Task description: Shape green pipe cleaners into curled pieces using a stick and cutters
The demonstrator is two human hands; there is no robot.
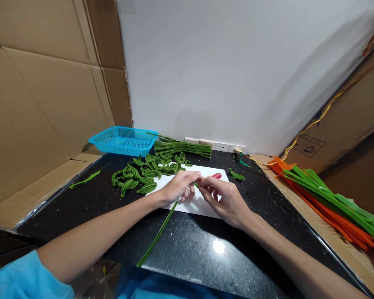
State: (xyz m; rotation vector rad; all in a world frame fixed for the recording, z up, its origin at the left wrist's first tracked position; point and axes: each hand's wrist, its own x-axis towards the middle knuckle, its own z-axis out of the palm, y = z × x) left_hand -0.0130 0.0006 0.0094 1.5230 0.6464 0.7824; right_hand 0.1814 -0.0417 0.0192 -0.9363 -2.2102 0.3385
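Note:
My left hand [177, 187] pinches the far end of a long green pipe cleaner [157, 237] that trails back toward the table's near edge. My right hand [225, 199] meets it at the same end, fingers closed on the tip. Both hands rest over a white sheet of paper [202, 205] on the black table [205, 253]. A red-handled tool [217, 175] lies on the paper just beyond my right fingers. A heap of bent green pipe-cleaner pieces [145, 172] lies left of the paper.
A blue plastic basket [124, 140] stands at the back left. Straight green pipe cleaners [182, 147] lie bundled by the wall. Orange and green pipe cleaners [330, 203] are piled at the right. Cardboard walls [43, 104] stand on the left and right. One bent piece [237, 175] lies right of the paper.

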